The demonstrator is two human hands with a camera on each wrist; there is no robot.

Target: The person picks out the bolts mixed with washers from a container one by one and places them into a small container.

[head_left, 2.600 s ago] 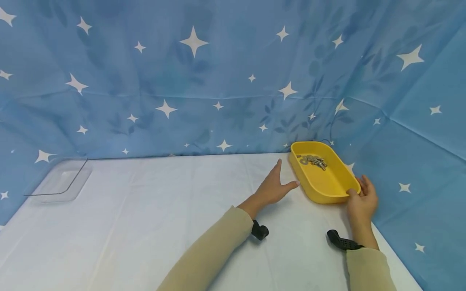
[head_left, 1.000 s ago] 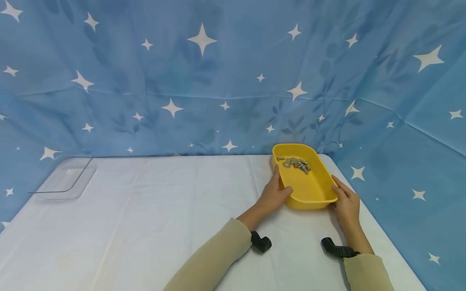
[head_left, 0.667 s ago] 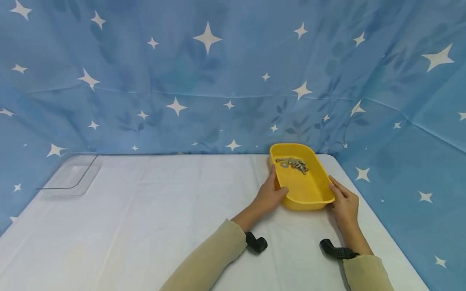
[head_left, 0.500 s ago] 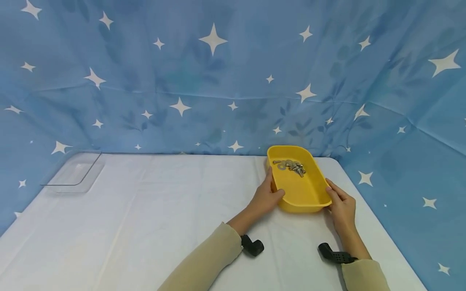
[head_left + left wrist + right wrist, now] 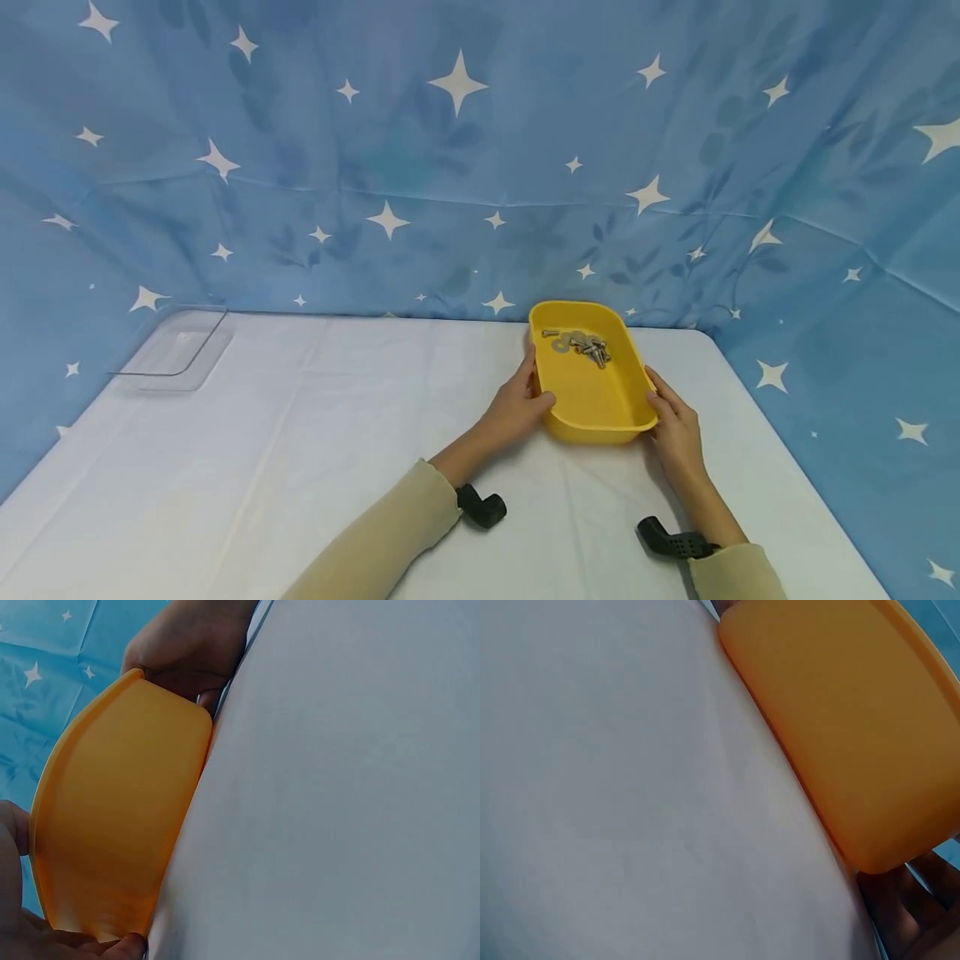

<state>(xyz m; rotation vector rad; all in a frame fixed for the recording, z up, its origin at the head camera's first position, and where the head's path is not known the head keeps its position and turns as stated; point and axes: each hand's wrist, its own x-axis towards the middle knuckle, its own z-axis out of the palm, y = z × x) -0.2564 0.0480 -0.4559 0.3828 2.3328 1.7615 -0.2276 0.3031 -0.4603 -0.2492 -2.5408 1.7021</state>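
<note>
A yellow plastic tray (image 5: 588,396) is held between both hands at the back right of the white table. Inside it, toward the far end, lies a small heap of metal bolts (image 5: 597,353) with a few flat washers (image 5: 561,345). My left hand (image 5: 513,408) grips the tray's left side, thumb over the rim and fingers down along the wall. At the near right corner my right hand (image 5: 678,433) pinches the rim, fingers on the outside. In the left wrist view the tray's wall (image 5: 124,802) stands close over the cloth, and the right wrist view shows its underside edge near the tabletop.
A clear plastic tray (image 5: 180,350) sits at the far left back corner. White cloth (image 5: 337,467) covers the table. A blue star-patterned curtain (image 5: 420,158) hangs behind and along the right side. Each wrist wears a black camera mount (image 5: 483,508).
Earlier only the right hand held the yellow tray, at the right curtain, with the left hand open beside it. The left hand has taken hold, and the tray has moved left with both hands.
</note>
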